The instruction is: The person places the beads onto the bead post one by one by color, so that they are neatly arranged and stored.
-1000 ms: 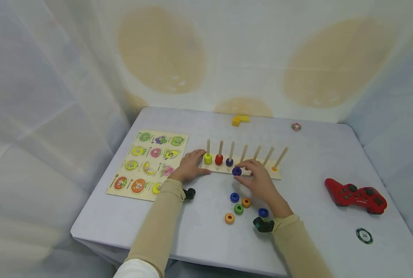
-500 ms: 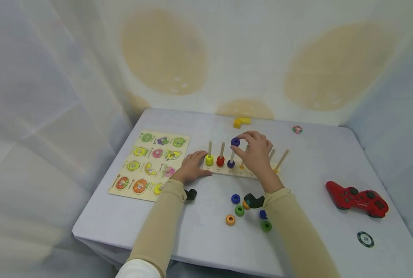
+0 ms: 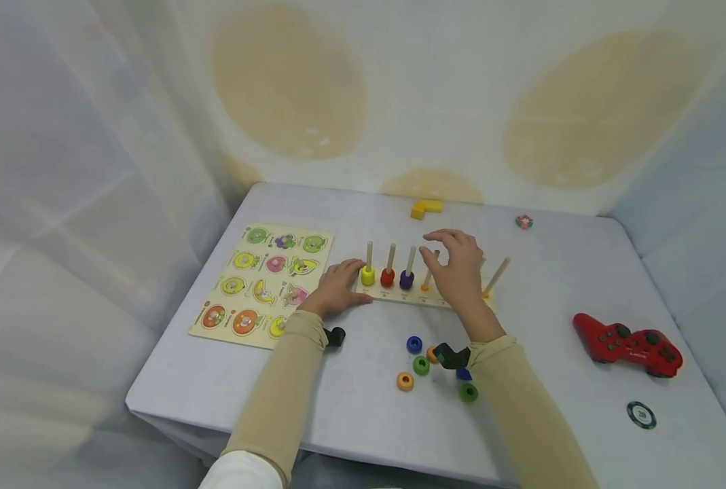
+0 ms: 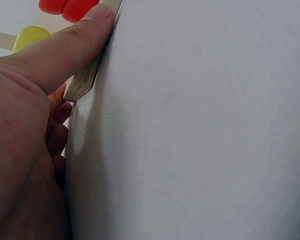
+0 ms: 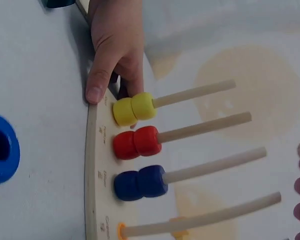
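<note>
The left hand was laid against the left end of the wooden peg board, thumb pressed along its front edge and the other fingers curled round the end, so the board was gripped. The right hand was held above the middle pegs with fingers spread and relaxed; nothing was grasped in it, and it was not seen touching any peg.

Two yellow beads were stacked on the first peg, two red beads on the second, and two dark blue beads on the third, just left of the right hand's fingertips. An orange bead was seen low on the fourth peg and another orange one at the foot of the last peg.

Loose rings were scattered on the table in front of the board: a blue ring, a green ring, an orange ring and another green ring, near the right wrist.

A fruit puzzle board was lying just left of the left hand. A red game controller and a dark poker chip were placed well to the right, a yellow block and a small flower piece at the far edge.
</note>
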`<state>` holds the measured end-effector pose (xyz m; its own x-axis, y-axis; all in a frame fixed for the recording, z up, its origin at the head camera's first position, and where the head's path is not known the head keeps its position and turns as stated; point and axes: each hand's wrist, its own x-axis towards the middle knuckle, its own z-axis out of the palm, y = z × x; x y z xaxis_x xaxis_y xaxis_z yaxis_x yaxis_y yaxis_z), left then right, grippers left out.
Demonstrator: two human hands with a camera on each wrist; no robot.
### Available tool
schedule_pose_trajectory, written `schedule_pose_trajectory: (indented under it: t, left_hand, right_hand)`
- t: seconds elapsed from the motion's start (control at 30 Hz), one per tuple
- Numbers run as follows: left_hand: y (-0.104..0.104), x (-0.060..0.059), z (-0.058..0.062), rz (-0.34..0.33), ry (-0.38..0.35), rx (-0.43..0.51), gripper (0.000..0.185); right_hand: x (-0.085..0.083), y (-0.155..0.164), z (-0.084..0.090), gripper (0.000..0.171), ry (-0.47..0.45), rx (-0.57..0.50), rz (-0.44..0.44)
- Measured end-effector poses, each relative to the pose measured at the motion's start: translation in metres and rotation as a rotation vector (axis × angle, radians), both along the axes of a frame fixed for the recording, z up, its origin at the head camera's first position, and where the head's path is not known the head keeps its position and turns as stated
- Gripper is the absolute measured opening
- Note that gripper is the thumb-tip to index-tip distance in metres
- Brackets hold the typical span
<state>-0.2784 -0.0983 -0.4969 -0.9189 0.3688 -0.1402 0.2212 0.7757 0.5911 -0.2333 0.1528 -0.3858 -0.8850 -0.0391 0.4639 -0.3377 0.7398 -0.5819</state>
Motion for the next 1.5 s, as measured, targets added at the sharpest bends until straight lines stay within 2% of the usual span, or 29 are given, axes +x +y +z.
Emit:
schedule_pose_trajectory:
  t: [0.13, 0.2, 0.3, 0.37, 0.57, 0.67, 0.77, 0.97, 1.27, 1.5]
  left_hand:
    - [0.001, -0.001, -0.002, 0.0, -0.006, -0.004, 0.091]
    - [0.0, -0.001, -0.001, -0.001, -0.012, -0.005, 0.091]
    - [-0.002, 0.0, 0.001, -0.002, -0.015, -0.002, 0.091]
    - [-0.002, 0.0, 0.002, -0.003, -0.017, 0.002, 0.091]
    - [-0.001, 0.003, 0.004, -0.007, -0.035, 0.008, 0.091]
    - [-0.002, 0.004, 0.005, -0.007, -0.034, 0.005, 0.091]
    - [-0.001, 0.004, 0.006, -0.003, -0.029, 0.006, 0.091]
    - [0.0, 0.003, 0.006, 0.006, -0.039, 0.002, 0.091]
    - [-0.001, 0.002, 0.004, 0.005, -0.045, 0.007, 0.092]
    - [0.0, -0.002, -0.003, 0.004, -0.025, 0.015, 0.091]
  right_hand:
    - [0.014, 0.015, 0.0, 0.021, 0.106, -0.091, 0.014]
    - [0.023, 0.023, -0.001, 0.022, 0.104, -0.093, 0.017]
    - [0.034, 0.035, -0.01, 0.022, 0.048, -0.059, 0.027]
    - [0.044, 0.041, -0.018, 0.023, -0.033, -0.03, 0.045]
    - [0.075, 0.058, -0.048, 0.026, -0.395, 0.076, 0.139]
    - [0.087, 0.064, -0.061, 0.026, -0.475, 0.095, 0.175]
    - [0.098, 0.067, -0.071, 0.026, -0.457, 0.087, 0.22]
    - [0.116, 0.063, -0.084, 0.033, -0.396, 0.138, 0.35]
    - [0.121, 0.052, -0.091, 0.035, -0.325, 0.221, 0.348]
    - [0.119, 0.045, -0.086, 0.031, -0.323, 0.209, 0.358]
